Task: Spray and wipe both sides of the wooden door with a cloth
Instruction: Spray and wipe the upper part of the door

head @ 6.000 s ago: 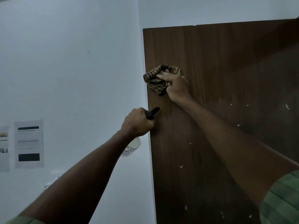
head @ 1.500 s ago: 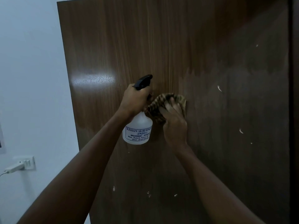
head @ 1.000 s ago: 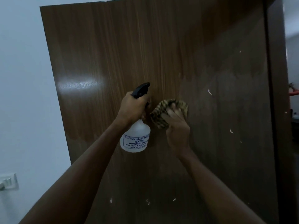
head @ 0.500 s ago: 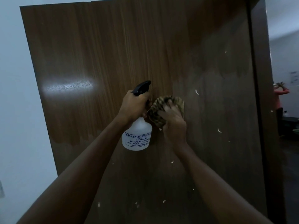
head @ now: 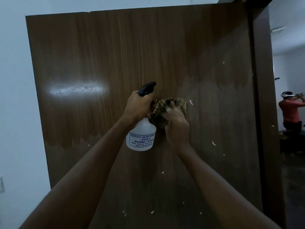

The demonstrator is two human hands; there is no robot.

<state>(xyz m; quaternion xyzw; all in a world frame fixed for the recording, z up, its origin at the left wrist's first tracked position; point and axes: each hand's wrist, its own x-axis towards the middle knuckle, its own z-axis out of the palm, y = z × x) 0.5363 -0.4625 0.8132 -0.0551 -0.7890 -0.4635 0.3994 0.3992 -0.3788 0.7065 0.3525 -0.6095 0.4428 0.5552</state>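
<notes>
A dark wooden door (head: 102, 52) fills most of the view, with a wet shine on its left part and small white flecks lower down. My left hand (head: 137, 107) grips the black trigger head of a white spray bottle (head: 141, 138), held up close to the door's middle. Right beside it, my right hand (head: 177, 125) holds a bunched striped cloth (head: 162, 107) against the wood. The two hands almost touch.
A white wall (head: 14, 96) borders the door on the left. The door's edge (head: 262, 96) runs down the right, and past it a second room opens, where a person in a red top (head: 291, 111) stands.
The view has swung left, so the door's right edge and the room beyond show more. Both hands keep their grips and stay together at the door's middle.
</notes>
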